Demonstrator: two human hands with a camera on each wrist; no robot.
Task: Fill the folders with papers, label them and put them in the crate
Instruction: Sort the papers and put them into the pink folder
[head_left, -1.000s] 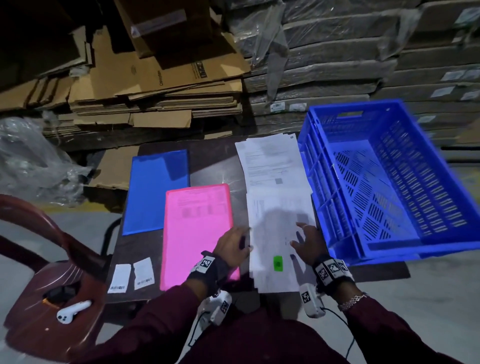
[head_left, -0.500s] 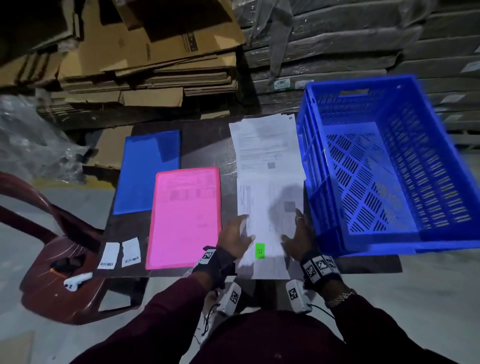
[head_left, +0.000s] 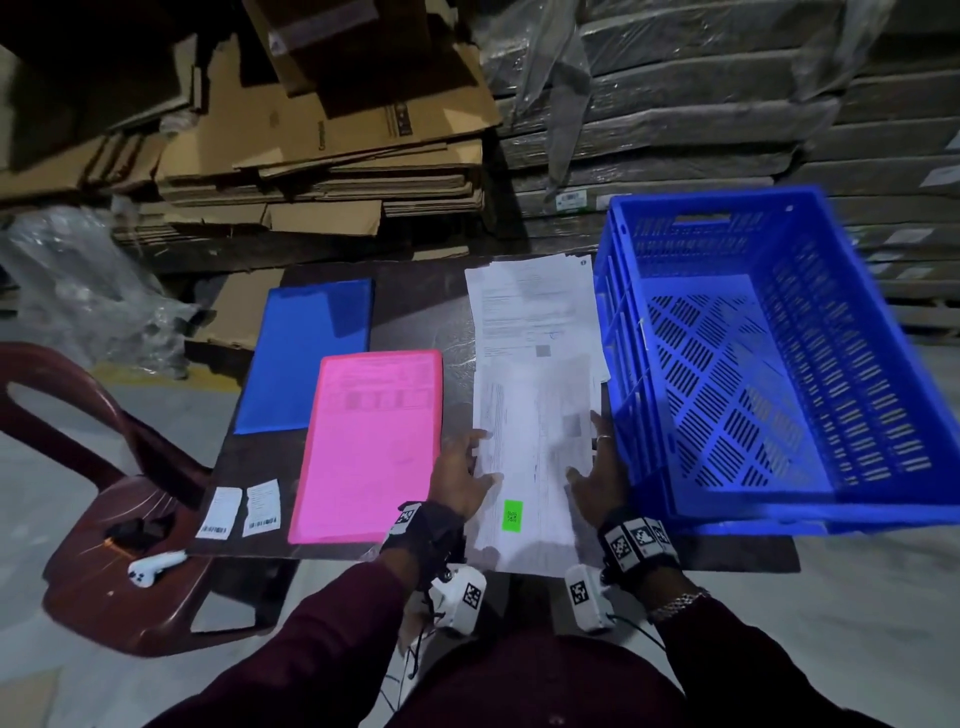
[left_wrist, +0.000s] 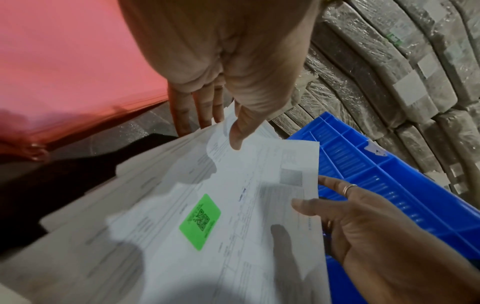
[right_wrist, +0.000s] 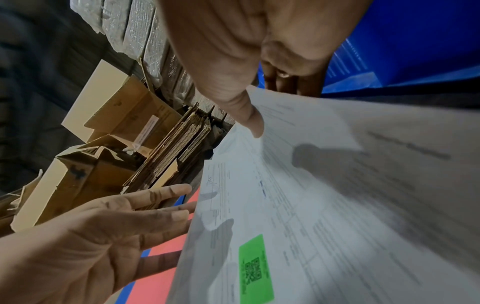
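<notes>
A stack of papers (head_left: 535, 457) is held at both long edges on a dark table (head_left: 415, 306). The left hand (head_left: 460, 475) is placed at the left edge, thumb on top and fingers (left_wrist: 182, 111) straight along or under the side. The right hand (head_left: 597, 473) is placed at the right edge, thumb pressed on the top sheet, fingers straight beside the stack; a ring is seen on one finger. Whether the sheets are pinched or only squared up cannot be told from either wrist view. A green sticker (head_left: 512, 515) with a code is seen on the top sheet near the front edge.

A second pile of papers (head_left: 530, 306) is laid further back, partly overlapped by the near stack. A pink folder (head_left: 369, 447) is laid flat just left of the left hand, print showing through its cover. A blue folder (head_left: 306, 353) lies behind it, at the left. Two white labels (head_left: 241, 509) are placed at the table's front left corner. A blue crate (head_left: 769, 374) is set just right of the papers, overhanging the table edge, nothing seen inside.

A brown chair (head_left: 104, 519) stands at the left, a white device (head_left: 156, 566) on its seat. Flattened cardboard (head_left: 322, 156) is stacked behind.
</notes>
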